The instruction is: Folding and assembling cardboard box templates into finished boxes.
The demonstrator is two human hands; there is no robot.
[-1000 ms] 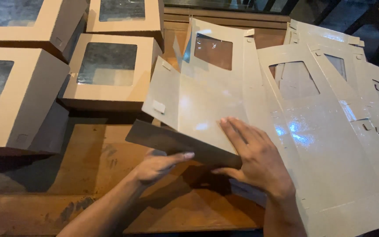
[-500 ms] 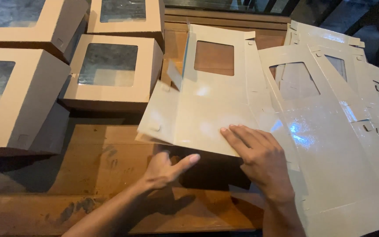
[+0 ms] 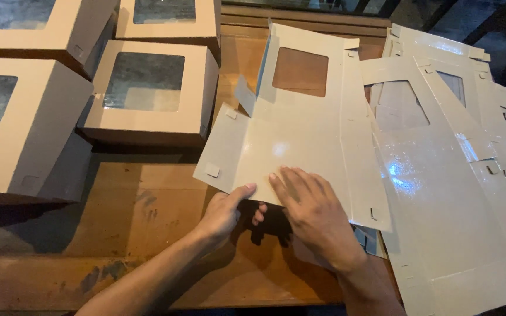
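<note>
Now the fingers [image 3: 291, 186] of the right hand [image 3: 314, 216] lie flat and a little spread on the near part of a flat box blank [image 3: 300, 134], pressing it from above; they close on nothing. The left hand [image 3: 225, 212] is just beside it, at the near edge of the same blank: its thumb [image 3: 242, 190] rests on top of the edge and the other fingers go under the card, so the edge is pinched between them, and two fingertips show in the shadow under the blank. This blank is pale, glossy cardboard with a square window hole [image 3: 300, 71] in its far part and small flaps on the left side. It lies on the wooden worktop [image 3: 124, 216], with its near edge lifted a little, because a dark shadow is under it. Its right side lies over a pile of more blanks [image 3: 446, 193], which spread out to the right of the worktop and shine in the light; one of them also shows a window cut. To the left of the hands stand folded boxes with clear windows on top: one box [image 3: 150, 93] just beside the blank, a larger box [image 3: 19, 134] at the left edge, and two more boxes [image 3: 165, 17] behind them, near the far side. All boxes are closed and stand close together.
</note>
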